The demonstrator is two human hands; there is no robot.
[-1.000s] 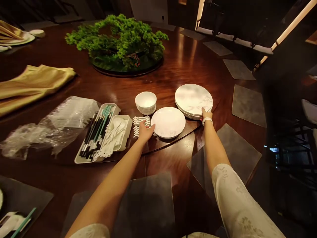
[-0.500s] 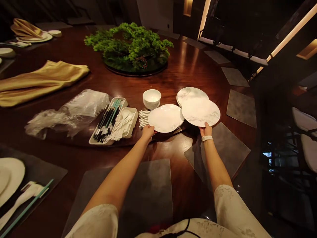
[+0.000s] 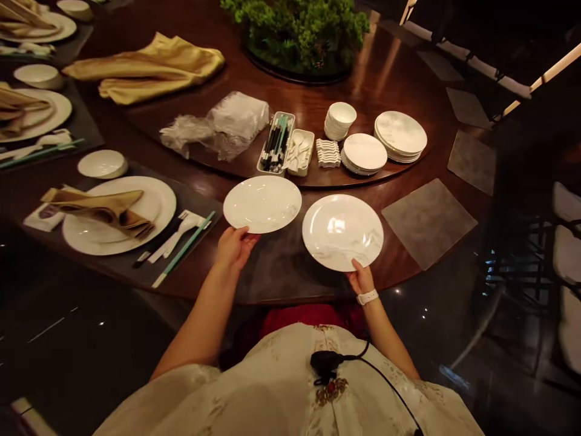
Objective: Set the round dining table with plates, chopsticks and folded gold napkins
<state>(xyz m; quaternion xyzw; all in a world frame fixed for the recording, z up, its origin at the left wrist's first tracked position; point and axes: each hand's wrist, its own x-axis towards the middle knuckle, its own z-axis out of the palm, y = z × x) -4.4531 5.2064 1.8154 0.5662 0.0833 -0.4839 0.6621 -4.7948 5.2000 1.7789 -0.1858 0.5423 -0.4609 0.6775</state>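
Observation:
My left hand grips the near edge of a white plate, thumb on top and fingers beneath. Another white plate, with a faint grey pattern, is pinched at its near rim by my right hand. Both plates are held side by side above a dark grey placemat at the table's near edge, with a small gap between them. Behind them stand a stack of smaller plates and a stack of larger plates.
On the turntable are stacked bowls, chopstick rests, a chopstick tray, a spoon box and plastic wrapping. A set place with a folded napkin lies left. Greenery fills the middle; another placemat lies right.
Both hands have drawn the two plates back from the stacks toward my body, over the near placemat. My view has tilted down and shifted left.

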